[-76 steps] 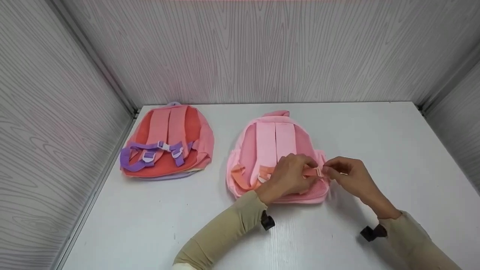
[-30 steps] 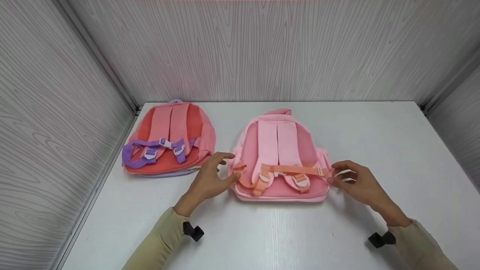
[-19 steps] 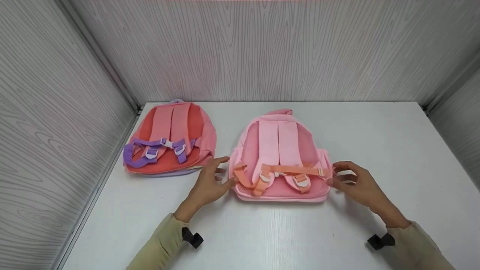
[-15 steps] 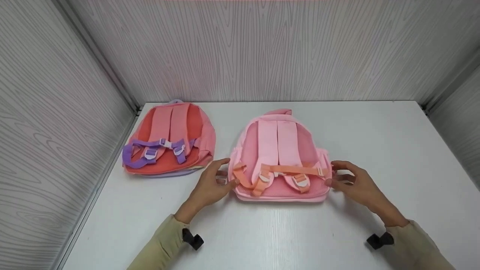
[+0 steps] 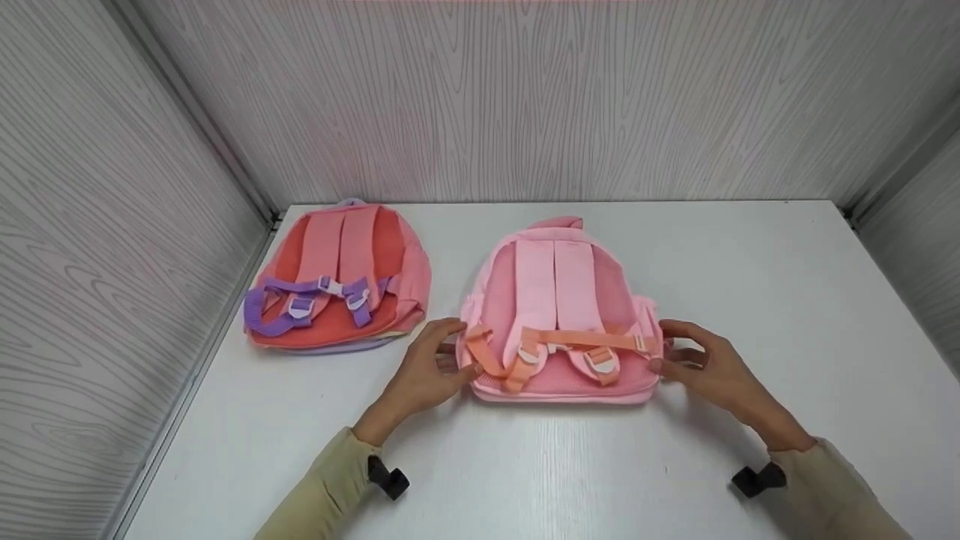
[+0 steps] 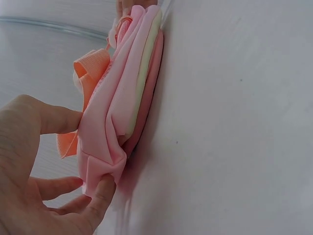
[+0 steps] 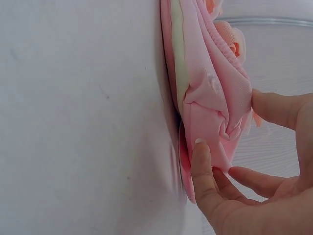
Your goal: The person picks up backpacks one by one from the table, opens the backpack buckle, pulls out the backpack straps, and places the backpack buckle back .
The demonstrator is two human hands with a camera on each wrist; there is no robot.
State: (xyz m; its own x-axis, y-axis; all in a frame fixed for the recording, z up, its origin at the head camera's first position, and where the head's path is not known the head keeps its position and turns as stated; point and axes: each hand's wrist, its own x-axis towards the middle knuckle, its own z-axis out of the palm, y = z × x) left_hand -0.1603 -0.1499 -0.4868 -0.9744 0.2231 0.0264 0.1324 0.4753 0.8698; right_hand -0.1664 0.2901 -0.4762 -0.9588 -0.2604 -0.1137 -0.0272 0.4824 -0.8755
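Note:
A small pink backpack [image 5: 536, 285] lies with its shoulder straps up in the head view. Its orange webbing [image 5: 592, 340] runs across the lower back, and a loose orange end curls at the left. My left hand [image 5: 424, 375] holds the lower left side of the bag, thumb on the upper face, fingers against the side. On the opposite side, my right hand [image 5: 709, 371] grips the lower right edge the same way. Both wrist views show thumb and fingertips pressing the pink side fabric [image 6: 115, 107]. The bag's front is hidden underneath.
A second backpack [image 5: 322, 247], coral and red with purple webbing [image 5: 274, 326], lies at the left rear of the white table [image 5: 570, 472]. Grey wood-patterned walls [image 5: 480, 97] stand at the back and both sides.
The left hand has left the orange webbing at the bag's right and now holds the left side. My right hand has gone from the strap end to the right edge. The bag barely moved.

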